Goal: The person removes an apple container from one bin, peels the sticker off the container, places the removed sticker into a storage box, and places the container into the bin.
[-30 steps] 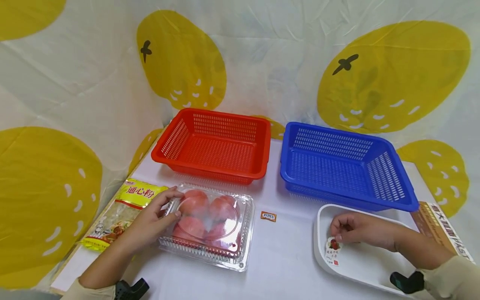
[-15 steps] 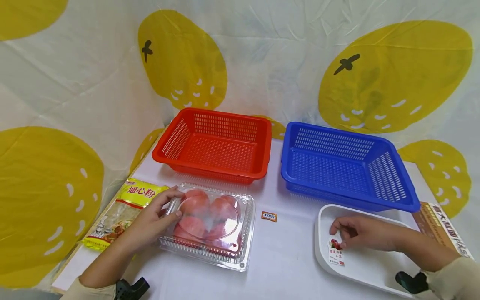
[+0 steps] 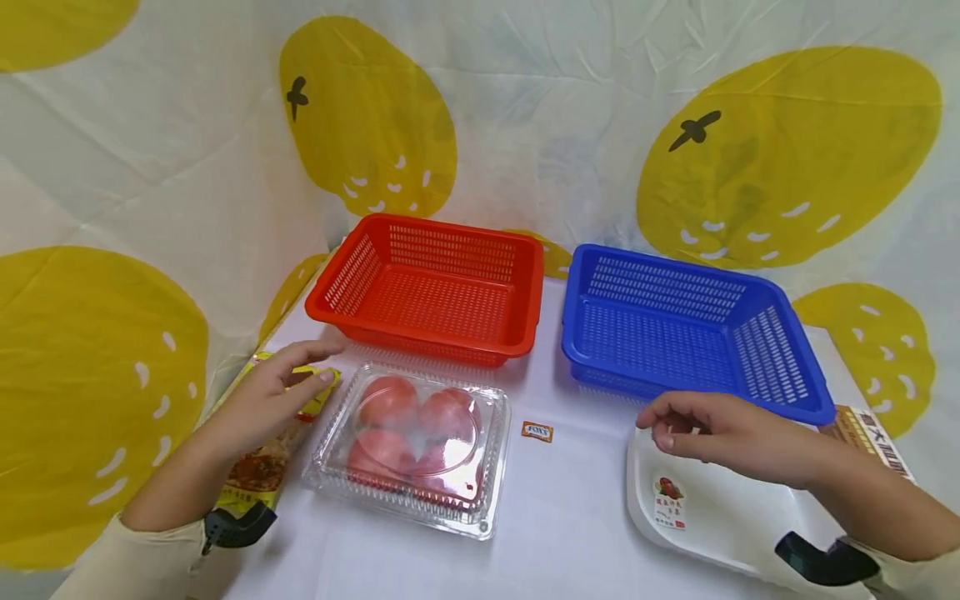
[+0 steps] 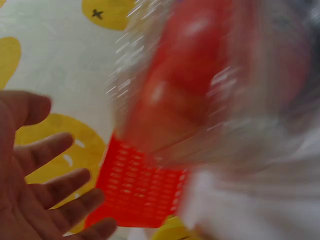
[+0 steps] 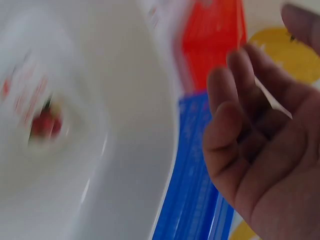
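Two baskets [image 3: 431,292], one clamshell [image 3: 412,446], four tomatoes [image 3: 386,400].

Left hand [image 3: 266,398] flat, spread; right hand [image 3: 716,433] loosely curled.

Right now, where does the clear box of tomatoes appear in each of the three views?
Head: the clear box of tomatoes lies low and left of centre, on the white table.
Left wrist: it fills the upper right, blurred and very close.
Right wrist: it is not in view.
Shared landmark: the red basket, behind the box in the head view, bottom centre for the left wrist, top centre for the right wrist.
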Demonstrator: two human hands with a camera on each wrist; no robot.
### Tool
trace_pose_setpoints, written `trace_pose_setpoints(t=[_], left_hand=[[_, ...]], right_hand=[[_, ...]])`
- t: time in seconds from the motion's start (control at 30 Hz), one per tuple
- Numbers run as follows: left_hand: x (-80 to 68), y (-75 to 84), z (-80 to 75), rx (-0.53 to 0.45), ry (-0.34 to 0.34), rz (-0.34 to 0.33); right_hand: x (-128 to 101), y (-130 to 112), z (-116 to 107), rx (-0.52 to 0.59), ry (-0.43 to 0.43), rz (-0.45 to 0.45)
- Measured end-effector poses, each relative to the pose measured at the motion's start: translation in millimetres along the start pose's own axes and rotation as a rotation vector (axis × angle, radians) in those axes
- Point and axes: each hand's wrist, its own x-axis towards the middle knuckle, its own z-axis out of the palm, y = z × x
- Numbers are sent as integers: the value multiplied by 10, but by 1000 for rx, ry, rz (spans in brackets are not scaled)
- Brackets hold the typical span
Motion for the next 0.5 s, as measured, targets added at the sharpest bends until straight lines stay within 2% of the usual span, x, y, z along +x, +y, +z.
trace_pose_setpoints(t=[0.17,0.3,0.5], left_hand=[[204,-7,-208,12,104,-48],[422,-154,-323,-5,166,-67],[685,-362,-365,-99,229,-190]], right_hand=[[178,-408,366,129,173,16],[380,-580,689,266,241,-13],[693,-677,1110,426,311,14]])
